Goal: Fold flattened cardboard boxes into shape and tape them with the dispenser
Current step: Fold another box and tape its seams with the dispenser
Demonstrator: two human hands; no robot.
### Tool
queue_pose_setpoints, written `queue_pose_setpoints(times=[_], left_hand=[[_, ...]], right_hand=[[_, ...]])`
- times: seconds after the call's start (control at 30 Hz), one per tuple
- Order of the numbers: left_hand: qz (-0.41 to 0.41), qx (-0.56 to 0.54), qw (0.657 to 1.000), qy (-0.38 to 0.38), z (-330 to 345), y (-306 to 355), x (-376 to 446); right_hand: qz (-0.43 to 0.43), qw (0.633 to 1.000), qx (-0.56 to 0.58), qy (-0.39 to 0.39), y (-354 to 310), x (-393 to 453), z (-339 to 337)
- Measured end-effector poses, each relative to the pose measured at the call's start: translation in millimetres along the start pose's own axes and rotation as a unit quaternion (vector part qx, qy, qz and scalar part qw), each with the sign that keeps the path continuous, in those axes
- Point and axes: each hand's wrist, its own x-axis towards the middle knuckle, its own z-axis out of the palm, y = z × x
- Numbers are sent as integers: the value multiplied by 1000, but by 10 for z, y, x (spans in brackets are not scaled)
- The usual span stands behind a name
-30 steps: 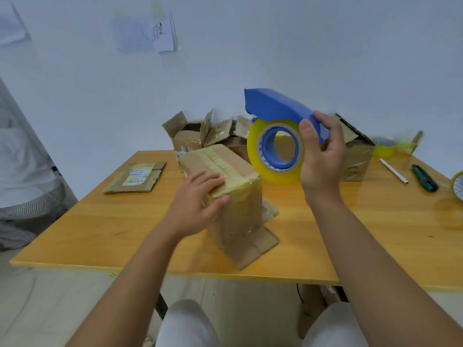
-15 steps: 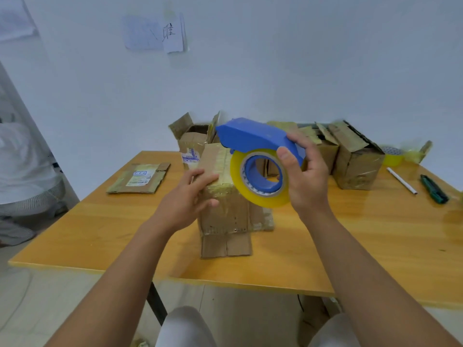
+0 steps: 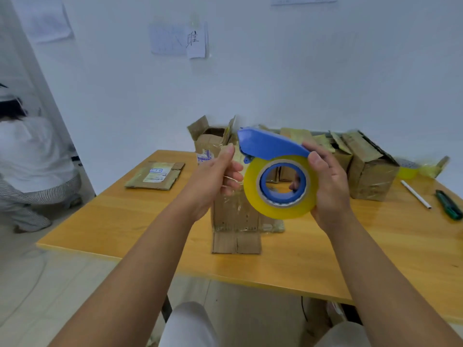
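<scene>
A taped cardboard box [image 3: 235,216] stands upright on the wooden table [image 3: 125,221], its bottom flaps [image 3: 235,242] lying flat toward me. In front of the box's top, my right hand [image 3: 328,186] grips a blue tape dispenser [image 3: 270,146] that carries a yellow tape roll [image 3: 278,209]. My left hand [image 3: 213,179] is just left of the dispenser's mouth, thumb up and fingers curled, pinching the clear loose end of the tape [image 3: 231,180]. The hands and the roll hide the upper part of the box.
A flattened box [image 3: 155,175] lies at the table's back left. Open boxes [image 3: 209,141] [image 3: 370,171] stand along the wall. At the right are a white pen [image 3: 416,194], a green cutter [image 3: 448,204] and a tape roll [image 3: 408,169]. A person [image 3: 30,159] crouches at the far left.
My left hand has left the box top and risen to the dispenser's mouth, taking the tape end. The dispenser came down and toward me. The box now stands square to me.
</scene>
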Motion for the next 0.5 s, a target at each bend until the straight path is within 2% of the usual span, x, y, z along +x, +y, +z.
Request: queue_pose_setpoints(times=[0.37,0.5], left_hand=[[-66,-206,970,-111,-70,12,-37],[-102,-213,967,-96,-103,58,-40]], right_hand=[[42,997,59,-14,88,-49,-63],[37,998,49,-24,82,-33,-88]])
